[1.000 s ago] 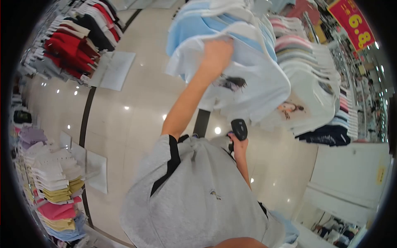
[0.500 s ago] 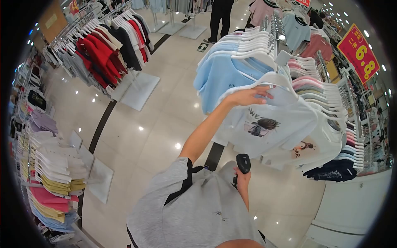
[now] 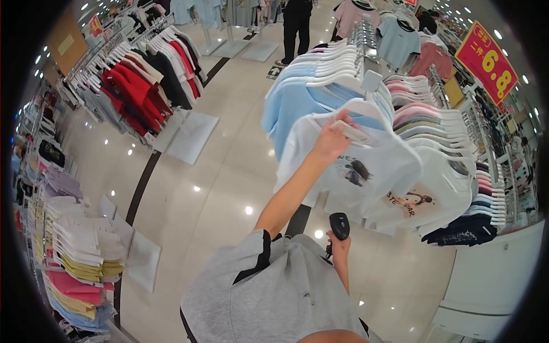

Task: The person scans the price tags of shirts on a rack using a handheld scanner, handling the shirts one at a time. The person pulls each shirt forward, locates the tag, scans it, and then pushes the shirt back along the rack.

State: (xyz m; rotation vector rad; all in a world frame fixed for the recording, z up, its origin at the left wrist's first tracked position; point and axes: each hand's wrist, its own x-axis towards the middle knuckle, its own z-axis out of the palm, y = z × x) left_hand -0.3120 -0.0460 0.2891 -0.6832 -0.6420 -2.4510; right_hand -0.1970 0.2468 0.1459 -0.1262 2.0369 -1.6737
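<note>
Moved: since half a second ago your left hand (image 3: pixel 330 139) has slid off the hanger's shoulder and onto a tag (image 3: pixel 355 133); your right arm has barely shifted.
Far left: hangers of white, yellow and pink tops (image 3: pixel 80 251) are packed close on a low rail.
Upper left: a rail of red, dark and white garments (image 3: pixel 128 86) stands across the shiny floor (image 3: pixel 194 188).
Left hand: it is raised at the end of your outstretched arm, fingers pinched shut on the tag at the neck of the white T-shirt (image 3: pixel 389 166).
Tag: pale and flat, it sticks out to the right of your fingers, in front of the hanger (its print is too blurred to read).
White T-shirt: it hangs at the front of its rail, with a dark-haired figure printed on the chest, just in front of the light blue tees (image 3: pixel 291 108).
Right hand: your right hand (image 3: pixel 341 247) is low by your grey shirt, closed around the handle of a black scanner (image 3: pixel 339 224).
Scanner: its head points up towards the white T-shirt, well apart from the tag.
Further right: a second printed tee (image 3: pixel 440 194) hangs just beside the first, with navy garments (image 3: pixel 463 233) below it.
Top centre: a person in dark clothes (image 3: pixel 297 23) stands far down the aisle.
Upper right: a red sign (image 3: pixel 487 60) shows yellow figures.
Lower right: a white counter (image 3: pixel 497 280) sits by the rail's end.
</note>
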